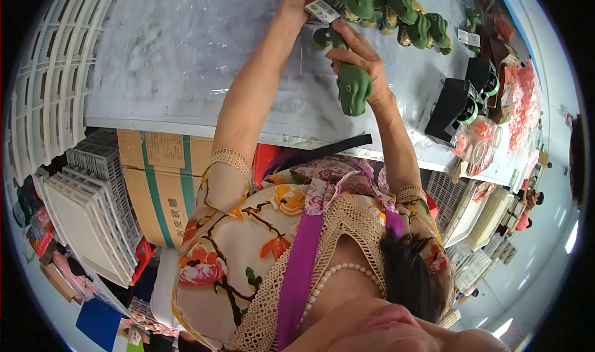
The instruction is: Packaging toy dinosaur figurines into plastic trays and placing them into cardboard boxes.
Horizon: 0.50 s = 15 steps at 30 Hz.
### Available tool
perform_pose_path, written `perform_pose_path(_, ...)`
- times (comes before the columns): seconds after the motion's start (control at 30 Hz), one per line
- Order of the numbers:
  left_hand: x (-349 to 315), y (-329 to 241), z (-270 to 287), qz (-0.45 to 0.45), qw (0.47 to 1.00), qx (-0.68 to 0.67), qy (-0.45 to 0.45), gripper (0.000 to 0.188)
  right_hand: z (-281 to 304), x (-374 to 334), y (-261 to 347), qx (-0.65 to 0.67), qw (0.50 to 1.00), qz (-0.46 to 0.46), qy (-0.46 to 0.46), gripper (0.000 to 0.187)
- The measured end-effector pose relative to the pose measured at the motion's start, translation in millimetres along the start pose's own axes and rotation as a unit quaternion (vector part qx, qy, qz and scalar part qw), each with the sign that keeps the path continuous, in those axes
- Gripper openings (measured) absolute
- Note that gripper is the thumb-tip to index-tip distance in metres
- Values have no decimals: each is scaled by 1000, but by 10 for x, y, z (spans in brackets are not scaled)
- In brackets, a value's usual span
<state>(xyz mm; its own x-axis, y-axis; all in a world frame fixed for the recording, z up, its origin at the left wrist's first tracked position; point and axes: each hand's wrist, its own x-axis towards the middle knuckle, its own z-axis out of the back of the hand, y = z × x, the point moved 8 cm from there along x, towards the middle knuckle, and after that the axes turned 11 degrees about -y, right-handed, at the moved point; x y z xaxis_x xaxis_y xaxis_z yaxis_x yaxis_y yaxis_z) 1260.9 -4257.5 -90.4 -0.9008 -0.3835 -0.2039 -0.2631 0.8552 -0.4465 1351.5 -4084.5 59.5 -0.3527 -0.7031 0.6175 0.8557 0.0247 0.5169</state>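
My right hand (365, 57) is closed round a green toy (354, 90) shaped like a crocodile or dinosaur head, held above the table near its front edge. A printed white tag (322, 11) sits between my two hands, beside the toy's upper end. My left hand (295, 2) is closed at the left edge of this tag; its fingertips are partly hidden at the top of the view. Similar green toys (400, 4) with yellowish parts stand in a cluster just beyond my right hand. Another green toy (473, 20) with a white tag lies farther right.
The grey table (167, 60) spreads under my arms. Two black holders (447, 107) with green rings stand at the right, near pink plastic bags (524, 98). White plastic racks (52, 73) line the left edge. Below the table are a cardboard box (164, 191) and stacked white crates (87, 222).
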Motion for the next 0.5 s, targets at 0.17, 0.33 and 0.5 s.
perform_pose_path(0.17,-105,-59,19,-36,997,31,-53,26,-76,-4,-23,15,997,-59,52,22)
perform_pose_path(0.33,-255,-69,-162,4,992,86,-88,24,-140,-31,-245,42,983,-171,48,21)
perform_pose_path(0.5,-494,-127,-204,20,968,187,-167,23,-115,-47,-209,32,988,-151,20,21)
